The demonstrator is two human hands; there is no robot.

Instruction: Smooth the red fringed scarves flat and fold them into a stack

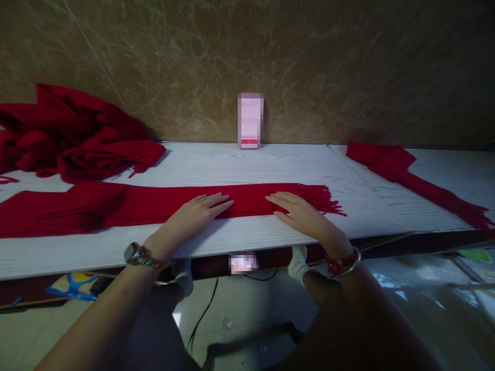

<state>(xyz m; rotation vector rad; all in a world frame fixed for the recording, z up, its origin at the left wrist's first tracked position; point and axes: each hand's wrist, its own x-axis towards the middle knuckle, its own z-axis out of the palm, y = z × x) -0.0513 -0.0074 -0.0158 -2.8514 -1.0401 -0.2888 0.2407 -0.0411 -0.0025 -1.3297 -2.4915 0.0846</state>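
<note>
A long red scarf (247, 200) lies folded into a strip along the white tabletop, its fringe spread at the right end. My left hand (197, 212) rests flat on the strip near the middle, fingers stretched to the right. Closer to the fringe, my right hand (296, 210) lies on the same scarf with its fingers extended to the left. Both hands are open, pressing on the cloth without gripping it. Towards the left the scarf widens into looser folds and runs out of view.
A heap of red cloth (88, 139) sits at the back left. Another red fringed scarf (390, 162) lies on the right. A phone (250, 121) leans against the marbled wall (309, 67). The white table (240, 234) is narrow. Below its front edge are a black cable (204, 314) and the floor.
</note>
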